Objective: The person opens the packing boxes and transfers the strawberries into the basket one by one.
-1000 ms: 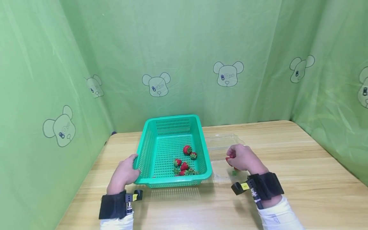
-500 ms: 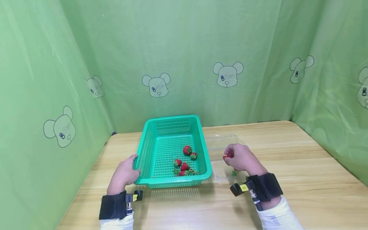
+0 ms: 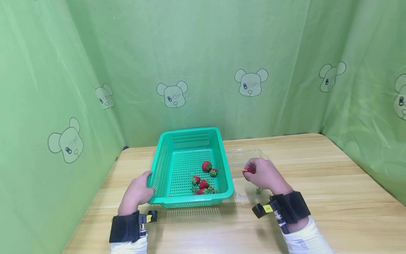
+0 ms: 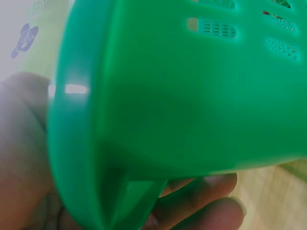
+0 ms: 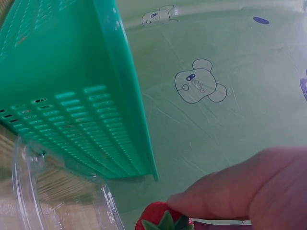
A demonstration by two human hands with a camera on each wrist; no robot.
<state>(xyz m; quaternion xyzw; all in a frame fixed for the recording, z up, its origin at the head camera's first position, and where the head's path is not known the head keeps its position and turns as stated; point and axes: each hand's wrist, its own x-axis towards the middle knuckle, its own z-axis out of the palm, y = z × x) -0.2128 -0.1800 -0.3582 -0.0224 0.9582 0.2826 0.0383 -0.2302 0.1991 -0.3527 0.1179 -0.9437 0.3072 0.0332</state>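
Note:
My left hand (image 3: 137, 189) grips the left rim of a green plastic basket (image 3: 190, 199) near its front corner. In the left wrist view, curled fingers (image 4: 211, 191) show under the basket's rim. Inside the basket, several red strawberries (image 3: 203, 183) with green leaves lie toward the front and right. To the right, my right hand (image 3: 265, 175) pinches one strawberry (image 5: 154, 214) over a clear plastic container (image 3: 241, 187). The thumb presses on that strawberry in the right wrist view; the other fingers are mostly hidden there.
A small green leafy bit (image 3: 258, 191) shows in the clear container, partly below the right hand. The wooden table (image 3: 320, 187) extends to the right and front. A green curtain (image 3: 209, 56) with bear heads hangs behind and at both sides.
My right hand has moved a little left toward the basket, carrying the pinched strawberry. The red patch beneath that hand is no longer visible. My left hand and the basket have stayed put.

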